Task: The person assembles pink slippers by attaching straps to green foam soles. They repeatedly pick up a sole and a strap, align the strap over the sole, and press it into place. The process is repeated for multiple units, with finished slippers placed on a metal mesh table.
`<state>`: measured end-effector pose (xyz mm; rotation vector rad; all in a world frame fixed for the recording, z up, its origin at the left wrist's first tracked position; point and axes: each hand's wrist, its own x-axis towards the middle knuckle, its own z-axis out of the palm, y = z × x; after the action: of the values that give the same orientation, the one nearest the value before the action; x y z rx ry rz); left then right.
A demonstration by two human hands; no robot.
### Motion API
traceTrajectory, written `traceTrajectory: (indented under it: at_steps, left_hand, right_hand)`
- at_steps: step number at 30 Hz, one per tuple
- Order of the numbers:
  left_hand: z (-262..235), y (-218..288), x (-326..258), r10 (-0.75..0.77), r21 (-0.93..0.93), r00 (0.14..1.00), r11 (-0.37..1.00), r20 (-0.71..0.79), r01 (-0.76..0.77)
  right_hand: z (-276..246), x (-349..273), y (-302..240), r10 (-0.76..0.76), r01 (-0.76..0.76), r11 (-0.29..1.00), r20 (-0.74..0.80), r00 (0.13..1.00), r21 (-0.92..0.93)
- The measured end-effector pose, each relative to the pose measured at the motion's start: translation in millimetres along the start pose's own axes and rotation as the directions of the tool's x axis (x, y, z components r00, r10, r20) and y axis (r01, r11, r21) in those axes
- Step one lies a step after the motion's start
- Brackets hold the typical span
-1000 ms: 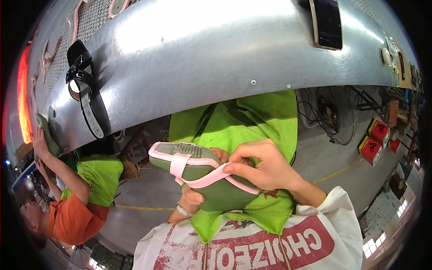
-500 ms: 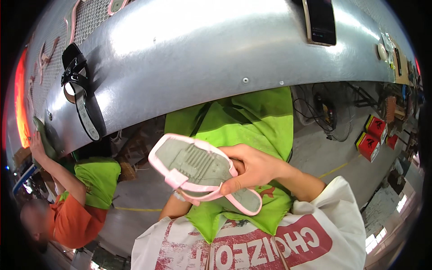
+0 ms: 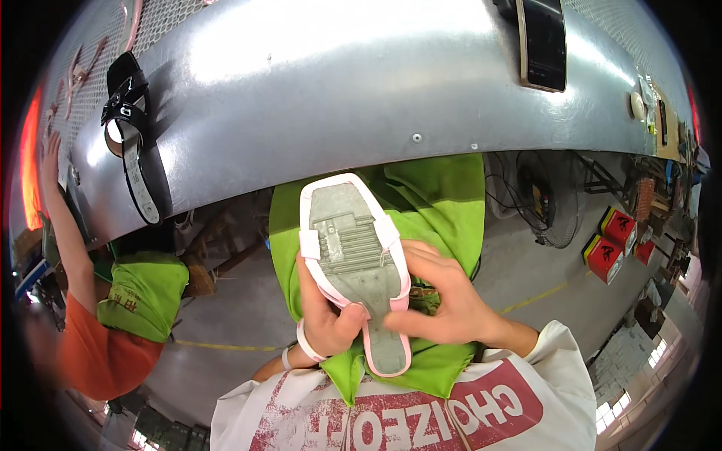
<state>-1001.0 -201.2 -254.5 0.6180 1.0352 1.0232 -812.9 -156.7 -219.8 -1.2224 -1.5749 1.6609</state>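
Both hands, left hand (image 3: 325,319) and right hand (image 3: 440,301), clasp the pink sandal (image 3: 353,263) sole-up over the green apron (image 3: 444,203), straps apparently fitted, inspection seemingly unfinished.

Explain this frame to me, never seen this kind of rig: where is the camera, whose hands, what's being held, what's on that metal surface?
The camera is a wide fisheye worn on a person's head, looking down, so straight edges bend near the rim. There is no robot. The left hand and right hand are the wearer's own, rising from the lower edge. Together they hold a pink strapped sandal with its grey sole facing the camera, over a green apron. Above is a curved metal table. On it lie a black sandal at left and a dark flat device at right. At far left another person's arm reaches up to the table.
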Motion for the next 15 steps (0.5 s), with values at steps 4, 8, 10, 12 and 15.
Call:
traceTrajectory:
  at_steps: [4,8,10,12,15]
  left_hand:
    - [-7,-1,-2,0.049,0.045,0.998,0.998,0.049,-0.052]
    - [-12,-2,-4,0.056,0.031,0.994,0.998,0.094,-0.059]
    - [-15,-2,-5,0.046,0.035,0.99,0.998,0.132,-0.051]
    - [-19,-3,-6,0.051,0.061,0.982,0.996,0.181,-0.063]
    - [-24,-4,-4,0.06,0.086,0.969,0.993,0.238,-0.083]
  right_hand:
    - [7,-1,-4,-0.01,0.01,1.0,-0.009,1.0,-0.02]
    - [5,-1,-6,-0.014,0.017,0.998,0.045,0.999,-0.067]
    - [4,1,-2,-0.053,0.052,0.998,0.007,0.999,0.03]
    - [0,1,5,0.056,-0.054,0.988,-0.01,0.998,0.145]
    - [-7,6,12,0.271,-0.25,0.913,-0.019,0.962,0.322]
